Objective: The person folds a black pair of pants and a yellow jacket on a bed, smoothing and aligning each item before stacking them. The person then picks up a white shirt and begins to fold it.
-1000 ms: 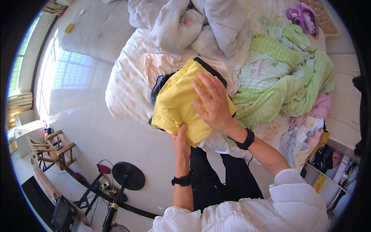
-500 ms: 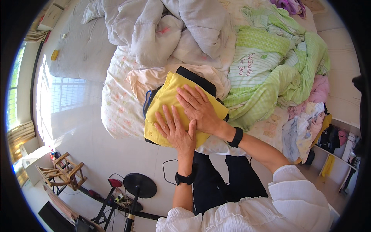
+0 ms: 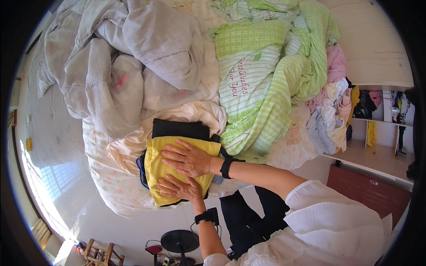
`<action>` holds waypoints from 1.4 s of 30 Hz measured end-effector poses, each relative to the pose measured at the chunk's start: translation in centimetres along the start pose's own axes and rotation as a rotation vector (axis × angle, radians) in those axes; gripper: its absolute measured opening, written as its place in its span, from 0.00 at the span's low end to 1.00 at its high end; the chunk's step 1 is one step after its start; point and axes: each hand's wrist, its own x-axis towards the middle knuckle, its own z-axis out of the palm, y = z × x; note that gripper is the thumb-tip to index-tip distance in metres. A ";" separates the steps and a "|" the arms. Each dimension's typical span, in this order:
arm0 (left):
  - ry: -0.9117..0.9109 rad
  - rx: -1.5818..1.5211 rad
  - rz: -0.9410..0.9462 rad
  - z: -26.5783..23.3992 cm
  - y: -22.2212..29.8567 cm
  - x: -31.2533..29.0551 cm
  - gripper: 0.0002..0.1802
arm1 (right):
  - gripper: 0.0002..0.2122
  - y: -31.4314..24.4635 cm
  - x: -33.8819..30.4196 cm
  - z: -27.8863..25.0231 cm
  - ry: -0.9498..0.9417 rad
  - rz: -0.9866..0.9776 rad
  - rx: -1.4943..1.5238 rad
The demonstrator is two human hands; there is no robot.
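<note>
A folded yellow garment (image 3: 156, 165) lies on top of a small stack of folded clothes at the near edge of the bed. Beneath it, a black folded garment (image 3: 179, 129) sticks out at the far side, and a blue cord (image 3: 141, 172) loops out on the left. My right hand (image 3: 190, 159) rests flat across the middle of the yellow cloth, fingers spread and pointing left. Closer to me, my left hand (image 3: 184, 188) also lies flat on it, fingers extended. Neither hand grips anything. What lies lower in the stack is mostly hidden.
A rumpled grey quilt (image 3: 162, 42) covers the far left of the bed, and a green striped quilt (image 3: 253, 102) lies to the right. A heap of clothes (image 3: 327, 119) sits at the bed's right edge beside open shelves (image 3: 377, 150). A round black stool (image 3: 179, 240) stands on the floor.
The view has swung toward the right. My hands have shifted over the yellow garment, fingers now pointing more to the left; both still lie flat on it.
</note>
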 end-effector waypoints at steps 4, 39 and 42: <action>0.034 0.006 0.007 -0.5 0.3 0.1 0.37 | 0.26 -0.2 -0.3 -0.1 0.106 -0.051 0.042; -0.348 0.571 -0.010 -7.1 4.5 0.7 0.31 | 0.24 5.2 -60.2 -33.2 0.652 1.140 -0.420; -0.359 0.512 -0.073 -5.7 4.1 0.0 0.32 | 0.26 6.4 -62.9 -33.8 0.576 1.241 -0.439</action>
